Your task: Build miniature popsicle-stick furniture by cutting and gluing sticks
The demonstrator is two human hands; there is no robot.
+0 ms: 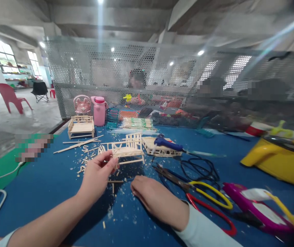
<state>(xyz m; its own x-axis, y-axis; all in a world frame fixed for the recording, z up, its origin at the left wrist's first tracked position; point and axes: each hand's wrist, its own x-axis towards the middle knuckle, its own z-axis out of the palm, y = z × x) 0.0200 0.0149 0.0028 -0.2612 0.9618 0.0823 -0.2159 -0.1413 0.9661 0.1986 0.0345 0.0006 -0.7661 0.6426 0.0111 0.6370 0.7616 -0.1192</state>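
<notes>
My left hand (99,171) pinches the left end of a small wooden stick frame (127,151), which has a raised railing at its back. Fingers curled, my right hand (149,193) rests low over the blue table, right of a few loose sticks (113,187); what it holds, if anything, is hidden. Behind the held frame, to the right, lies another stick piece (149,145) with a blue glue gun (169,143) on it. A finished-looking little wooden bed shape (81,127) stands at the back left.
Large scissors with red and yellow handles (200,192) lie right of my right hand, near a black cable (200,168). A purple tool (260,209) and a yellow container (278,161) are farther right. A pink bottle (99,111) stands before the mesh partition (85,65). Stick scraps litter the table.
</notes>
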